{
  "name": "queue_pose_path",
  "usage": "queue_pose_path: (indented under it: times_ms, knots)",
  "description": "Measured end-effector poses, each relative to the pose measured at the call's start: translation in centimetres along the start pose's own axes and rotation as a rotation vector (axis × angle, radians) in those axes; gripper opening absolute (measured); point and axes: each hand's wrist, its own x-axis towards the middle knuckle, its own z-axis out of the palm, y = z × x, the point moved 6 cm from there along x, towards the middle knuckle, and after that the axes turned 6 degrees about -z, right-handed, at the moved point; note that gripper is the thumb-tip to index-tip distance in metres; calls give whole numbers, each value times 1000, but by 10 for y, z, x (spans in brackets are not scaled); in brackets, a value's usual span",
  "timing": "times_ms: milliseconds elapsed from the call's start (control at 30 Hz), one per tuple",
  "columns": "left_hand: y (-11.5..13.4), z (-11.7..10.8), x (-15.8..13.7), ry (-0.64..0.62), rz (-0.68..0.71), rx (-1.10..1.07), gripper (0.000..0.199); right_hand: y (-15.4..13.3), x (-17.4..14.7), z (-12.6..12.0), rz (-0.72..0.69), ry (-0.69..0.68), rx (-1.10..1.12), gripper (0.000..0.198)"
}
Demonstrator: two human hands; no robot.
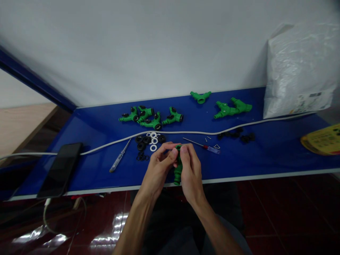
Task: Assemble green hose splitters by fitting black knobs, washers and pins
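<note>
The left hand [160, 163] and right hand [190, 168] pinch a green fitting [178, 170], its upper end hard to make out, on the near side of the white cable [186, 132]. Beyond the cable lie black-collared fittings [152, 123]; just before it, black rings [141, 146].

At the centre of the frame, my left hand [160, 162] and right hand [190, 167] hold a green fitting [178, 170] between them — thumbs near its upper end. White rings [151, 148] and black rings [141, 146] lie just left of my fingers; a red-collared screwdriver [209, 148] lies right of centre. Above left sit black-knobbed fittings [152, 123]. A phone [60, 170] lies lower left — a white cable [170, 132] crosses the blue tabletop [98, 122] toward a wrapped package [300, 71] at upper right.
</note>
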Motion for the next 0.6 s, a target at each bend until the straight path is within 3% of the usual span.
queue_pose_path:
  times_ms: [600]
  knots:
    - [-8,10,-8,60,-140,-232,20,2,-6,-2,-85,117,-68,32]
